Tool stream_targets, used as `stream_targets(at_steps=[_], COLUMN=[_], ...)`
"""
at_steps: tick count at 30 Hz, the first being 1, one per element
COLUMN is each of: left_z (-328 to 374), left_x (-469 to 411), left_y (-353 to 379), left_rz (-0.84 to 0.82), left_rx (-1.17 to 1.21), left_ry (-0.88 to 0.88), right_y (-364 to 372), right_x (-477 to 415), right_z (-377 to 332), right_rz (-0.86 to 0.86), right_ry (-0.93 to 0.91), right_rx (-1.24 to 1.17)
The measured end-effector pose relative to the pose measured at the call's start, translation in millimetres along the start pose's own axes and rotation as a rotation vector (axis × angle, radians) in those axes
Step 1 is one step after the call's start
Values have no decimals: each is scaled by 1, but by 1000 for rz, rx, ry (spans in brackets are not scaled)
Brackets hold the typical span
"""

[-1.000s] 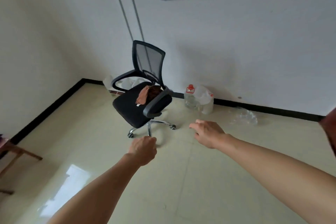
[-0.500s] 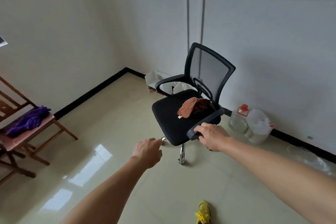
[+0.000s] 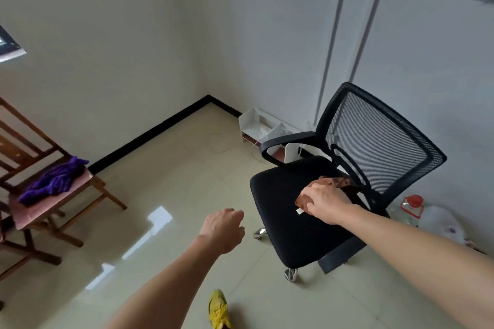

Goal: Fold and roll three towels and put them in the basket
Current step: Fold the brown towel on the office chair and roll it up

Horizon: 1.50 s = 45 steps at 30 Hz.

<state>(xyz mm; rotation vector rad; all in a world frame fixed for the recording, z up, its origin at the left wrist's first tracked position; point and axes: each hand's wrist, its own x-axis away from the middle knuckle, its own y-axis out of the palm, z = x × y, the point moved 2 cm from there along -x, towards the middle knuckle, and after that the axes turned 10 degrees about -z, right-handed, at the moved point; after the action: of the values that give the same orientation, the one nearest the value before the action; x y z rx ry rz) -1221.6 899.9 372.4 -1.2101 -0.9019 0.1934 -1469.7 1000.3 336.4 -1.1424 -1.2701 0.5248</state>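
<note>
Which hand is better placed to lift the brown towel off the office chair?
Right. The right hand curls its fingers over the brown towel on the office chair; the left hand hangs empty over the floor.

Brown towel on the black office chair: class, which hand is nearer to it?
Right. The right hand grips the crumpled brown towel; the left hand hangs over the tiled floor, apart from it.

Armrests (image 3: 287, 139) flank the seat (image 3: 278, 195); front open
</note>
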Motion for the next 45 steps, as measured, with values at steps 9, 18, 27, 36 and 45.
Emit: stream_targets(at_steps=[9, 18, 27, 36, 45], left_z=[-115, -97, -38, 18, 106], left_x=[-149, -273, -386, -478, -590], left_y=[-56, -77, -49, -13, 78], left_rz=[-108, -278, -446, -629, -739], left_rx=[-109, -240, -314, -251, -98], left_ry=[194, 413, 554, 553, 601], right_y=[12, 36, 94, 132, 221], right_x=[-129, -143, -173, -220, -275], right_z=[-25, -12, 60, 95, 109], right_rz=[-57, -33, -143, -49, 195], right_ry=[329, 509, 881, 1108, 1476], right_rx=[-199, -575, -940, -1255, -1437])
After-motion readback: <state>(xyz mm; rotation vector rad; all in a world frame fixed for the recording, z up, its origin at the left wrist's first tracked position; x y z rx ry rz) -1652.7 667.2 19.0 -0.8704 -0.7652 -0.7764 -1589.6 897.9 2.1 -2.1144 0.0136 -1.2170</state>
